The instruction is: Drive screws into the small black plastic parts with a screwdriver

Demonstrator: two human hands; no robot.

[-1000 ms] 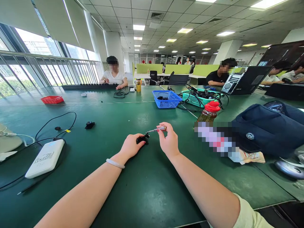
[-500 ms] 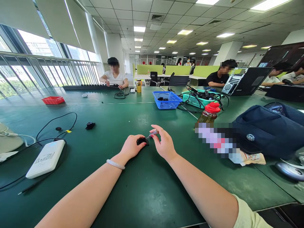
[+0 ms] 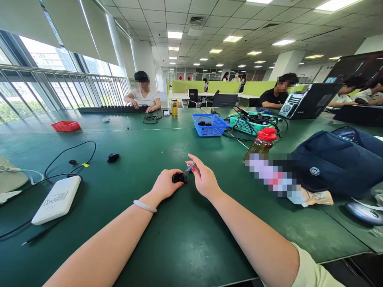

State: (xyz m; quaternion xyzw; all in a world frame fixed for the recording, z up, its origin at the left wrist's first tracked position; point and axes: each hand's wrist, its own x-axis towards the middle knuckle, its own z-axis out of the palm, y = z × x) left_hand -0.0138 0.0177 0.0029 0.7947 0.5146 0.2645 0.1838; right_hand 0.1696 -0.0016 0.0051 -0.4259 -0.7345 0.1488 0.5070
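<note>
Near the middle of the green table (image 3: 185,235), my left hand (image 3: 164,184) is closed around a small black part (image 3: 178,178), pressing it against the tabletop. What kind of part it is cannot be made out. In my right hand (image 3: 206,179) is a small screwdriver (image 3: 190,167) with a clear handle, pinched between thumb and fingers. It is tilted, its tip pointing down and left at the black part; whether the tip touches is too small to tell. A similar small black piece (image 3: 113,158) lies apart on the left.
A white power bank (image 3: 56,199) and black cables lie at left. Further off are a red tray (image 3: 65,126), a blue basket (image 3: 210,130) and a green basket (image 3: 243,126) of cables. A red-capped bottle (image 3: 261,141) and a dark blue bag (image 3: 344,159) stand at right. Co-workers sit beyond.
My right hand has shifted slightly and the screwdriver stands a little steeper. My left hand still holds the black part in the same place.
</note>
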